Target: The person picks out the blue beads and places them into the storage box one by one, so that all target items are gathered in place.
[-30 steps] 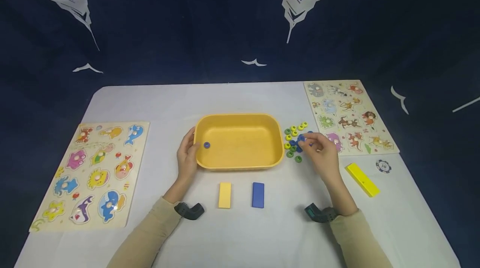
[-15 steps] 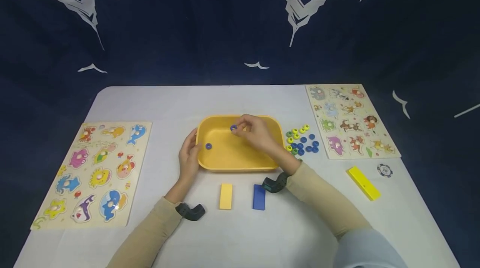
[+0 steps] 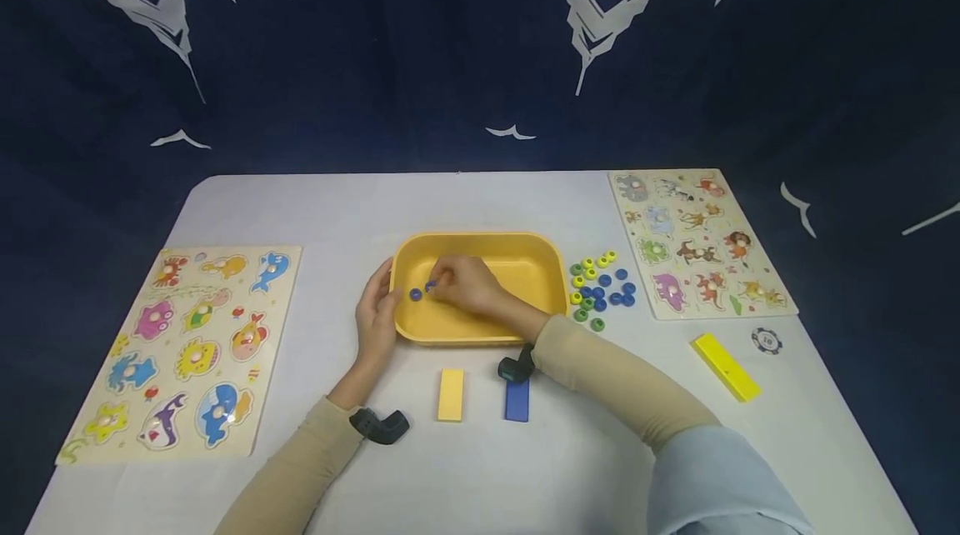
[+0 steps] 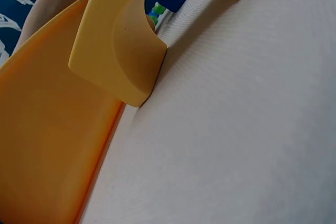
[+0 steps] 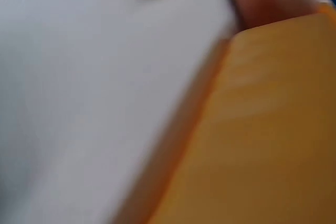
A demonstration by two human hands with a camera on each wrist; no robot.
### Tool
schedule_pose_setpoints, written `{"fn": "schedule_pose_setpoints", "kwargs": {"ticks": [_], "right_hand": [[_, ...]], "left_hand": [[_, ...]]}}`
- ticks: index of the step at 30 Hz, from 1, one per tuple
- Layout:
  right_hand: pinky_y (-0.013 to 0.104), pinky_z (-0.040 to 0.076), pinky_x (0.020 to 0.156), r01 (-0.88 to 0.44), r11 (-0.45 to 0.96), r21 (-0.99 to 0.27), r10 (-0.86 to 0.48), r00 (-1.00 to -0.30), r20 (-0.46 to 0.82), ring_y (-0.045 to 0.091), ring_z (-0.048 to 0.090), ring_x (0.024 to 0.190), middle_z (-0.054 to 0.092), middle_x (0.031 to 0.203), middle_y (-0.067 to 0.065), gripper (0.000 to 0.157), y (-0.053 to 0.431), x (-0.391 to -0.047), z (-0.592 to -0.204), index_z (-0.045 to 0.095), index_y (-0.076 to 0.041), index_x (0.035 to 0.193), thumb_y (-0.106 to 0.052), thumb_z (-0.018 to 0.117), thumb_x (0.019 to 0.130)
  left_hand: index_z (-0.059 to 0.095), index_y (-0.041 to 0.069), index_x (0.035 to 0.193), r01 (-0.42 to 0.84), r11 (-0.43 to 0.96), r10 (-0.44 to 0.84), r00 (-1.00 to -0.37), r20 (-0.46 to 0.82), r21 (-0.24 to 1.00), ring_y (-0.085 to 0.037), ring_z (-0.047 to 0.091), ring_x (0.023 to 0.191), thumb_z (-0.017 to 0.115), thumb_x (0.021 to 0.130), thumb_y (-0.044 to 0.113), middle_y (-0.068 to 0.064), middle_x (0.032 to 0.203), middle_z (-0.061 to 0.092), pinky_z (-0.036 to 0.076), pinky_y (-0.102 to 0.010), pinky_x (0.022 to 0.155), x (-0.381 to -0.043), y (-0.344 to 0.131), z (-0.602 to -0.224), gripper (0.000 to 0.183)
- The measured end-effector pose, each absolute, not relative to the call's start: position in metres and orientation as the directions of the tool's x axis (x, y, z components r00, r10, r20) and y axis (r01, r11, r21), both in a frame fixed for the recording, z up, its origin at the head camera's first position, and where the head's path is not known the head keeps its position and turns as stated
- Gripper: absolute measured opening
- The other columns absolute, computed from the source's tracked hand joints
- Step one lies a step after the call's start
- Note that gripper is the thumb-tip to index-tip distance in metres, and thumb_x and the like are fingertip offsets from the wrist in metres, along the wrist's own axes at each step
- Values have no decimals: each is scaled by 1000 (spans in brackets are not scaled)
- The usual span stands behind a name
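A yellow plastic tray (image 3: pixel 517 328) lies mid-table in the head view; its side wall (image 4: pixel 47 145) fills the left of the left wrist view. At its left end my left hand (image 3: pixel 377 320) holds the rim, fingers along the outside and thumb near the edge. My right hand (image 3: pixel 467 285) reaches over the tray and pinches a small blue bead (image 3: pixel 430 286) low inside it. Another blue bead (image 3: pixel 416 295) rests on the tray floor just to the left. Right of the tray lie loose blue beads (image 3: pixel 617 298), yellow-green beads (image 3: pixel 588 263) and green beads (image 3: pixel 581 315).
In front of the tray are a yellow arched block (image 3: pixel 450 395) and a blue block (image 3: pixel 517 403), partly under the right wrist camera. Animal puzzle boards lie left (image 3: pixel 180 352) and right (image 3: pixel 701 243). A bright yellow bar (image 3: pixel 725 367) and a poker chip (image 3: pixel 767 341) sit at right.
My right hand has brought a blue bead from the pile leftward into the tray and lowered it beside the other bead. My left hand has stayed at the tray's left end.
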State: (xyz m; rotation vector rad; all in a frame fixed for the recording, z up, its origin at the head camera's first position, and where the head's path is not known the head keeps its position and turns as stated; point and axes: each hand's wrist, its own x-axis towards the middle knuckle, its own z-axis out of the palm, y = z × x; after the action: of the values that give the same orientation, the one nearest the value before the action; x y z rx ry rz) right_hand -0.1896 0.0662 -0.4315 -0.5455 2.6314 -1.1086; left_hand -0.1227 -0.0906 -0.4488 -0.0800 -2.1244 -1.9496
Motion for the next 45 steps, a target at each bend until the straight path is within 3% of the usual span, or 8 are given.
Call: {"fn": "schedule_pose_setpoints", "kwargs": {"ticks": [4, 11, 16, 20, 26, 30, 38, 45], "right_hand": [[18, 44, 53, -240, 643, -728, -444, -891, -98, 9, 53, 59, 61, 67, -2, 12, 63, -188, -435, 64, -10, 83, -18, 69, 76], [18, 47, 62, -250, 644, -723, -446, -890, -89, 9, 56, 69, 65, 78, -2, 19, 67, -187, -431, 65, -8, 92, -16, 68, 76], [21, 45, 55, -230, 536, -812, -375, -927, 15, 12, 53, 65, 63, 79, -3, 23, 85, -179, -422, 64, -8, 99, -17, 65, 78], [21, 37, 43, -254, 471, -845, -263, -955, 141, 15, 45, 54, 60, 76, -2, 26, 112, -162, -413, 64, -8, 101, -23, 66, 79], [19, 33, 42, -295, 426, -855, -46, -951, 305, 14, 42, 53, 60, 74, 4, 27, 166, -130, -413, 65, -6, 99, -22, 67, 78], [16, 33, 41, -284, 442, -851, 102, -926, 363, 11, 42, 53, 60, 72, 5, 27, 201, -113, -420, 64, -2, 99, -17, 68, 77], [15, 30, 39, -53, 524, -850, 445, -834, 326, 8, 40, 49, 55, 71, -3, 25, 256, -98, -449, 65, -14, 103, -24, 66, 79], [13, 33, 41, 124, 508, -852, 562, -798, 219, 7, 44, 51, 55, 70, -2, 28, 272, -99, -467, 63, -16, 106, -29, 62, 81]], "left_hand": [[40, 1, 131, 216, 105, -127, -965, 229, 971, -36, 48, 102, 40, 87, 0, -25, 116, 49, 47, -45, 82, -122, -91, -449, 45], [41, 1, 130, 225, 96, -131, -963, 236, 970, -37, 47, 101, 42, 86, 0, -26, 116, 49, 47, -21, 77, -122, -90, -449, 44], [41, 2, 131, 208, 97, -133, -966, 220, 973, -35, 48, 101, 42, 86, -1, -25, 116, 49, 48, -40, 81, -122, -88, -449, 45], [41, 4, 131, 193, 98, -133, -970, 205, 976, -33, 49, 101, 42, 86, -1, -24, 116, 49, 45, -49, 83, -122, -88, -448, 45], [41, 6, 132, 186, 126, -136, -970, 202, 975, -30, 48, 102, 42, 87, 2, -21, 117, 50, 48, -35, 82, -122, -90, -446, 45], [40, 7, 132, 189, 133, -134, -969, 207, 973, -31, 49, 102, 41, 86, 2, -20, 117, 50, 48, -38, 82, -122, -91, -446, 46], [42, 6, 131, 183, 122, -147, -969, 200, 975, -30, 49, 102, 41, 86, 1, -21, 117, 50, 48, -23, 80, -121, -92, -446, 45], [42, 5, 131, 180, 104, -147, -970, 194, 978, -34, 48, 102, 42, 86, -1, -23, 116, 49, 48, -34, 82, -121, -90, -447, 45]]}}
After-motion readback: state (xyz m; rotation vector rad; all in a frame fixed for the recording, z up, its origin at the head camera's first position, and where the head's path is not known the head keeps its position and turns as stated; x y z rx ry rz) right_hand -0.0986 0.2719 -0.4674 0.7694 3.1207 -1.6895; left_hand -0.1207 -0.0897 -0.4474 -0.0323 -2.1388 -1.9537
